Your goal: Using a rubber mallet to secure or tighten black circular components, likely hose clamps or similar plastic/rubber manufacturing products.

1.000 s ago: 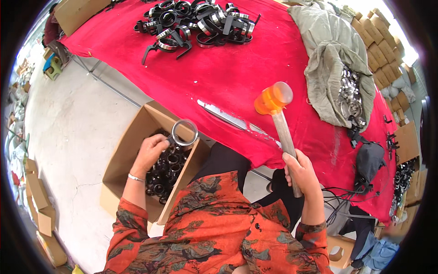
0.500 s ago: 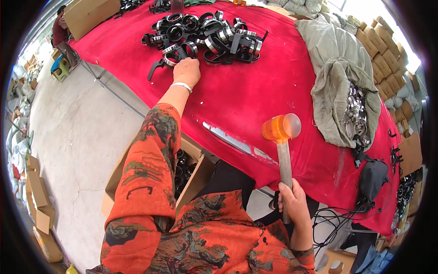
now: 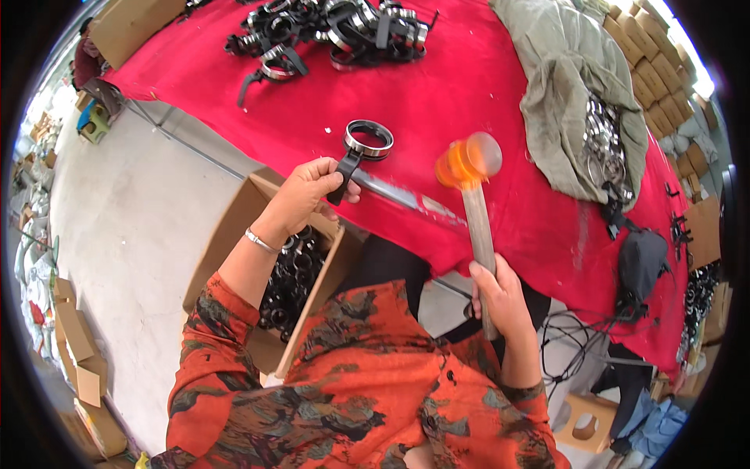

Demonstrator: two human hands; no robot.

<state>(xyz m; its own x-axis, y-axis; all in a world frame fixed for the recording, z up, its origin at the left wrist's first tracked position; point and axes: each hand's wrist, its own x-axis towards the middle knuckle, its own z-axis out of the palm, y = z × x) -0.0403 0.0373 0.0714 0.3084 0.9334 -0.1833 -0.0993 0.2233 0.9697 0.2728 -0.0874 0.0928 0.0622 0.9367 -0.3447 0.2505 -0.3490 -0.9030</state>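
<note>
Orange mallet [image 3: 467, 160] and ring clamp [image 3: 367, 141] fill both hands.

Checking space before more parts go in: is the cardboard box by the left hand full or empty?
Partly filled. The open cardboard box holds dark ring parts in the part beside the left forearm; the arm hides the rest.

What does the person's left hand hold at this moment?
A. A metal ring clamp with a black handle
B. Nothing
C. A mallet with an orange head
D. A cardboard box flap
A: the left hand grips the black handle of a metal ring clamp over the red table, while the orange-headed mallet is in the right hand.
</note>
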